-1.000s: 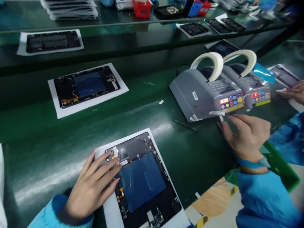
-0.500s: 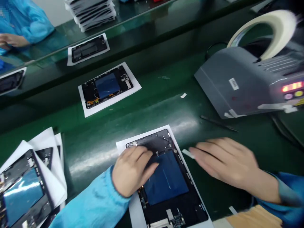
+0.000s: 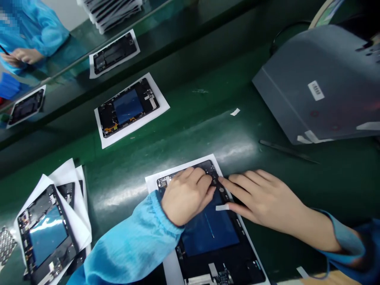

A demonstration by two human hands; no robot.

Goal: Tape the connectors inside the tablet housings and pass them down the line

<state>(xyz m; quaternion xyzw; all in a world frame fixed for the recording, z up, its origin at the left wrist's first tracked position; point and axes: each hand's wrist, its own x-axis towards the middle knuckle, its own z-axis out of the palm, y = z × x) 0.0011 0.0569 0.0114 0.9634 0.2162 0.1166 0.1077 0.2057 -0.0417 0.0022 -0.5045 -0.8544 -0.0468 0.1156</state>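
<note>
A black tablet frame (image 3: 212, 233) with a dark blue panel lies on a white paper sheet (image 3: 170, 257), directly in front of me. My left hand (image 3: 187, 196) rests on the frame's upper part, its fingers curled over the top corner. My right hand (image 3: 261, 196) comes in from the right, fingertips meeting the left fingers at the frame's edge. A small white tape strip (image 3: 222, 207) sits at the lower digit of my right hand, just over the blue panel. My hands hide the frame's upper corner.
A grey tape dispenser (image 3: 320, 83) stands at the right, with a black pry tool (image 3: 287, 151) on the green bench (image 3: 190, 130) below it. Another tablet frame (image 3: 128, 111) lies on paper beyond. Several frames on papers (image 3: 44, 233) are piled at the left.
The view has swung left, bringing the pile into sight. My right hand has moved from the dispenser to the frame with the tape strip, and my left hand has shifted up to the top corner.
</note>
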